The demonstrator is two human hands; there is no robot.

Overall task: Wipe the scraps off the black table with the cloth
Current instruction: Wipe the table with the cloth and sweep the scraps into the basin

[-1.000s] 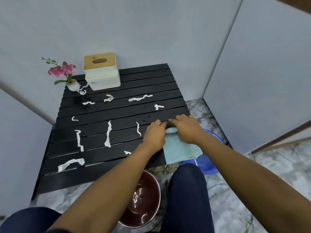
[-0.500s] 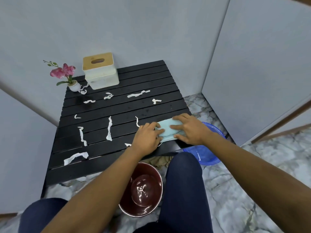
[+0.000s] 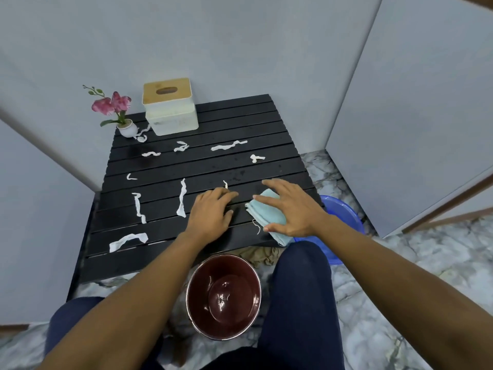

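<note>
A light blue folded cloth (image 3: 262,212) lies near the front right corner of the black slatted table (image 3: 202,166). My right hand (image 3: 290,209) rests flat on it with fingers spread. My left hand (image 3: 212,213) lies flat on the slats just left of the cloth, apart from it. Several white paper scraps are scattered over the table, among them a long strip (image 3: 182,198) left of my left hand, another strip (image 3: 128,240) near the front left, and one strip (image 3: 229,146) toward the back.
A white tissue box with a wooden lid (image 3: 170,108) and a small pot of pink flowers (image 3: 117,113) stand at the table's back left. A dark red bucket (image 3: 223,295) sits on the marble floor between my knees. A blue basin (image 3: 338,212) lies right of the table.
My two hands have come apart. The left hand let go of the cloth and moved left onto the bare slats. The cloth now lies more folded under my right hand.
</note>
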